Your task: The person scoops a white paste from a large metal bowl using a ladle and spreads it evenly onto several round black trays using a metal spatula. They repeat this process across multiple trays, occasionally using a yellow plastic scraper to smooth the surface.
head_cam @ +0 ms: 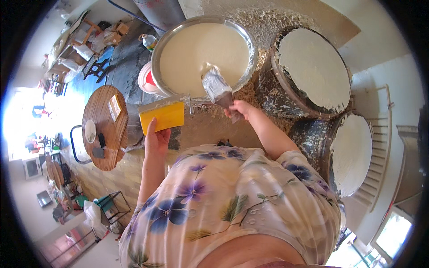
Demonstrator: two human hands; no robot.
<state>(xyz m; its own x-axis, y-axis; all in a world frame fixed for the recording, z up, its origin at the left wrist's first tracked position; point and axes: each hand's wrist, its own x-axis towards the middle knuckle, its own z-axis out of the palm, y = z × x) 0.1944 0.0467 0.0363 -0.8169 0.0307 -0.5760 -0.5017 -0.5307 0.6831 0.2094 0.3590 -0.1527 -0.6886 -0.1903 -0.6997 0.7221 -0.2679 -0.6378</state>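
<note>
In my left hand (157, 139) is a yellow scraper (162, 117) with a pale-coated edge, held by the near rim of a wide metal basin (249, 75). The basin holds creamy white batter (187, 50). My right hand (238, 110) grips the handle of a batter-coated scoop (216, 83), whose far end dips into the batter near the basin's near side. To the right stand two round griddles, the upper one (315, 67) and the lower one (352, 154), both topped with a white layer. A thin metal piece (191, 104) lies against the basin's near rim.
Left of the basin are a pink-and-white bucket (147, 78) and a clear bottle (147, 42). A round wooden table (110, 140) at the left holds a bowl (90, 131) and small items. A metal cylinder (161, 13) stands behind the basin.
</note>
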